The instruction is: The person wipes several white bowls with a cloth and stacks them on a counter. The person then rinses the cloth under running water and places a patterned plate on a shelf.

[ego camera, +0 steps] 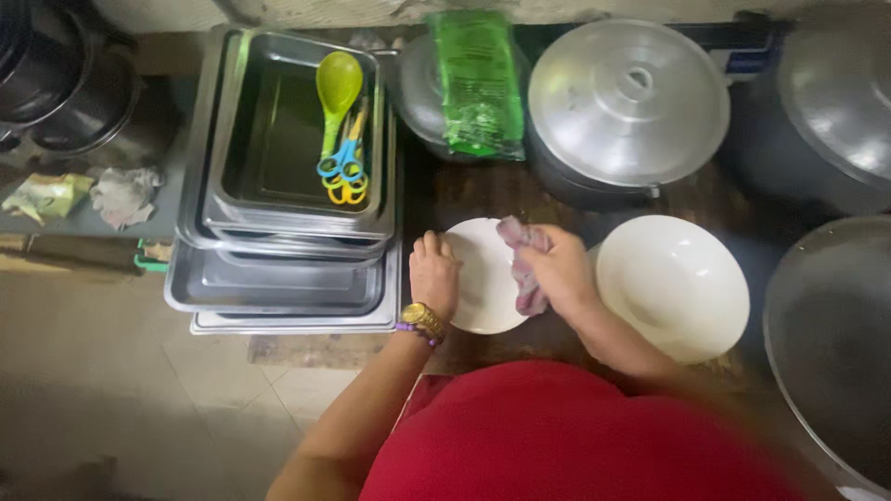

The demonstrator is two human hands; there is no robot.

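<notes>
A small white plate (483, 278) lies on the dark wooden table (464, 190) in front of me. My left hand (432, 271) presses on its left rim, fingers curled over the edge; a gold watch and a purple bead band sit on that wrist. My right hand (559, 269) is closed on a crumpled purplish cloth (522, 264) that rests on the plate's right side. Just right of that hand stands a larger white bowl (673, 283), upright.
Stacked steel trays (278, 288) sit to the left, the top one holding a green spoon (336, 93) and coloured scissors (343, 176). Behind are a green packet (478, 79), a lidded aluminium pot (629, 102), and big pots at right (826, 343).
</notes>
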